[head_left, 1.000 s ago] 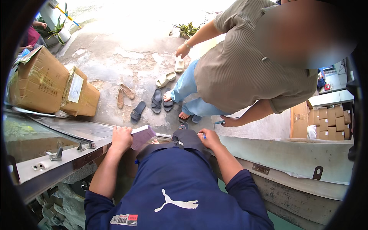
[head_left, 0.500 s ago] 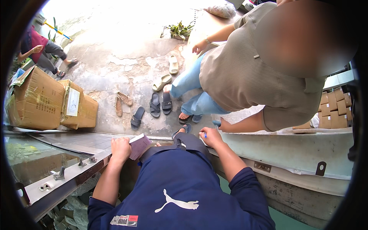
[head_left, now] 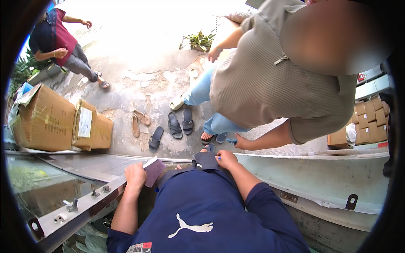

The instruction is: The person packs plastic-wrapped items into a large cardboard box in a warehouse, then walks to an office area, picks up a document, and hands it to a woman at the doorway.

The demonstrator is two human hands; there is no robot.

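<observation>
My left hand (head_left: 135,176) is closed on a small purple notebook (head_left: 155,172), which sticks out to the right of the fingers beside my lap. Close to my right thigh, my right hand (head_left: 228,159) is curled around a blue pen (head_left: 218,158); only a bit of blue shows, and the rest is hidden in the fist. The two hands are apart, one on either side of my dark trousers. Just beyond the right hand, another person's hand (head_left: 242,142) grips a slim blue object (head_left: 231,141) whose kind is unclear.
A person in a grey-brown top (head_left: 257,84) stands close at the right. Farther left, another in a maroon vest (head_left: 63,36) is walking. Cardboard boxes (head_left: 48,118) stand at the left. Sandals (head_left: 174,125) and tan flats (head_left: 136,126) lie on cracked concrete. A metal ledge (head_left: 312,168) runs along the right.
My right hand has drawn left and a little down, toward my lap. The left hand still holds the notebook. The walking person has come farther into view; the nearer one has shifted a foot.
</observation>
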